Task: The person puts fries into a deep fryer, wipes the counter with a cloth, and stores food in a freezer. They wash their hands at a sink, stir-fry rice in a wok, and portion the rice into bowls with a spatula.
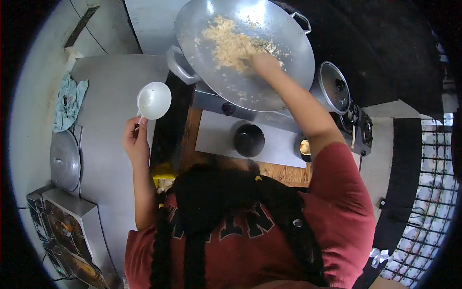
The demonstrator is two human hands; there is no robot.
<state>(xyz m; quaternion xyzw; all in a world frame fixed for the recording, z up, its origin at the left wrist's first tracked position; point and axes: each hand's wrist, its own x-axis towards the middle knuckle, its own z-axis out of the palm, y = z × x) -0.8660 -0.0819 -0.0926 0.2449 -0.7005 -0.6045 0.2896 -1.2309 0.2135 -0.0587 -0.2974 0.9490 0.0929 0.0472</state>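
Note:
A white cup-like scoop (154, 100) is held by its handle in my left hand (136, 135), above the grey counter's edge. The scoop looks empty apart from some residue. My right hand (262, 64) is inside a large metal wok (293, 53), at a heap of pale, rice-like food (226, 41) with darker bits at its right side. Its fingers are blurred and partly hidden, and whether they hold a utensil is unclear.
Below the wok, a dark round bowl (249, 140) stands on a white surface. To the right are a glass-lidded pot (333, 87) and a black burner (365, 130). A teal cloth (70, 102), a metal lid (65, 160) and a toaster oven (72, 231) line the left.

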